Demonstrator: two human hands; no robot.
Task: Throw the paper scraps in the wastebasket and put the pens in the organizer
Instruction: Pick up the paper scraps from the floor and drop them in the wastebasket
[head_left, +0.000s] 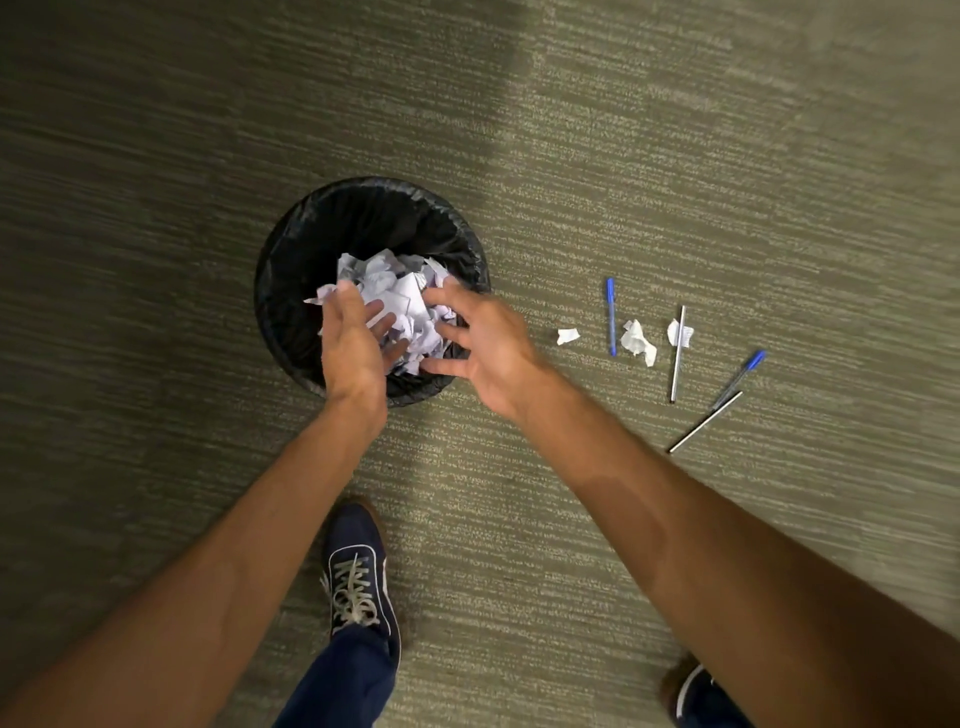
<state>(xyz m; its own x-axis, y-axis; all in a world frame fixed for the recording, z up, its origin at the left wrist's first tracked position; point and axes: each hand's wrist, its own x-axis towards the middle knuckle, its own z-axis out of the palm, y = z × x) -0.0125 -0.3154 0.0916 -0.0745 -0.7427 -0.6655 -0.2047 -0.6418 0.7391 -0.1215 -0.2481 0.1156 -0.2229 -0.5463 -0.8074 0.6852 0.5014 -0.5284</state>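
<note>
Black wastebasket liner (311, 228), white paper scraps (400, 301), blue pens (611, 317), olive streaked carpet (675, 156), navy shoe (358, 561).

Your two hands are over the wastebasket (306, 244), your left hand (350, 343) beside your right hand (491, 345), with a pile of paper scraps (400, 301) between and under them, in the basket. The basket stands on the floor (675, 156). To its right on the floor lie three more scraps (638, 340) mixed in with four pens (611, 317). Your shoe (358, 577) is on the floor nearer you than the basket.
</note>
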